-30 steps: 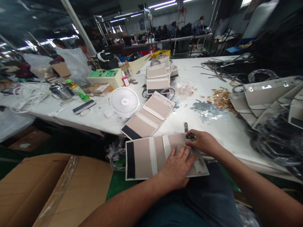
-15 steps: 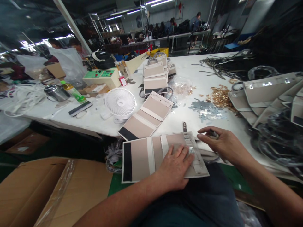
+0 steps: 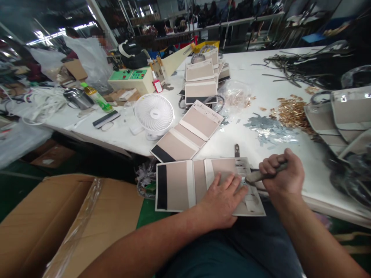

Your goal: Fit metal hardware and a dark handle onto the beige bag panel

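A flat beige panel (image 3: 179,185) with white bands and a black strip at its left end lies across my lap and the table's front edge. My left hand (image 3: 222,202) presses flat on its right half, fingers spread. My right hand (image 3: 282,175) is closed around a small grey hand tool (image 3: 259,176), whose tip rests on the panel beside my left fingertips. A small metal fitting (image 3: 237,150) lies on the table just beyond the panel.
A second beige panel (image 3: 188,133) and a white desk fan (image 3: 154,114) lie ahead. Piles of gold fittings (image 3: 291,114) and silver pieces (image 3: 265,129) sit to the right, next to stacked bag parts (image 3: 342,116). An open cardboard box (image 3: 58,224) stands at my left.
My right hand left the panel, picked up the grey tool from the table at the right, and brought its tip onto the panel. My left hand stayed pressed down.
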`<state>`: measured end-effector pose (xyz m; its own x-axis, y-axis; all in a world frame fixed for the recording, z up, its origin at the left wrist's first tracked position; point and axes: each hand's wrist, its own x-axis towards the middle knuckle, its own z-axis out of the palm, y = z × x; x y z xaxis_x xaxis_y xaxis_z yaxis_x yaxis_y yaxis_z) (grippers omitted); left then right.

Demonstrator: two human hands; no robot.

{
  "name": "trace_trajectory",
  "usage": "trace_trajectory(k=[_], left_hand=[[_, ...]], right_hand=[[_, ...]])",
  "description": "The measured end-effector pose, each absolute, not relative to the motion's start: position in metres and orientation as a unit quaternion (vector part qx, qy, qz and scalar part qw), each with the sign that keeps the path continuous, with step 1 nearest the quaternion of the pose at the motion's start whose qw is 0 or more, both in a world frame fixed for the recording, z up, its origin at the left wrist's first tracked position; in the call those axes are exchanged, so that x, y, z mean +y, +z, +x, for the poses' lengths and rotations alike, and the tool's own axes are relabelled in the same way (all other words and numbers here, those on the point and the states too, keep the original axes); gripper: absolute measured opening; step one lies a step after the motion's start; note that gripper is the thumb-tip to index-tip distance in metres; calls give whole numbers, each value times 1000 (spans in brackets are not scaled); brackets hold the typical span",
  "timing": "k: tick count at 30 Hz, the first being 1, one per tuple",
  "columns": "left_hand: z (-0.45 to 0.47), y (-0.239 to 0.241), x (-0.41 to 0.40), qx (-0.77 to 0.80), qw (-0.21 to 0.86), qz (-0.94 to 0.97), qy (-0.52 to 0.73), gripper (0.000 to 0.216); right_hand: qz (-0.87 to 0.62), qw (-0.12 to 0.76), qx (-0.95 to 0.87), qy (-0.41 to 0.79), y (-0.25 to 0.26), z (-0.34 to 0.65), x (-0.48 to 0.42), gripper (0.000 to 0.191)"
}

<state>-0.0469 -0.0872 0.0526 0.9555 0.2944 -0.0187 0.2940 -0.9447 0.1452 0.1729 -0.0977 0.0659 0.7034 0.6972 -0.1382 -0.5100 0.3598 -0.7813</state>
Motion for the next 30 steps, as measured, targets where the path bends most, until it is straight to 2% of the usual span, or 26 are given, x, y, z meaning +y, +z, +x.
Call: trace_trajectory(k=[5,9,11,14,16,21,23,28,30], left_hand=[[-47,49,-85,146,87,985,13,93],[-47,48,-83,141,100,985,19,91],[-48,48,-82,140,109,984,29,89],[-49,49,-82,145,125,980,44,87],[-50,50,-83,150,128,979,51,87],[-53,45,-86,159,117,978,67,89],[-53,42,-86,161,119,977,72,92],[-51,34,-87,165,129,974,84,94],[-51,33,-87,164,129,974,86,94]], right_hand=[[-424,821,-95,372,59,177,-99,36],[-452,806,-184,334,65,158,-101,38],[-506,759,-289,291,69,143,-103,41],[-600,614,-459,230,71,127,-104,47],[-621,559,-499,230,73,126,-103,50],[-552,659,-424,285,81,130,-96,51],[-542,656,-444,279,84,126,-97,50],[-566,516,-614,191,84,114,-107,44],[-544,487,-667,152,80,113,-110,40]])
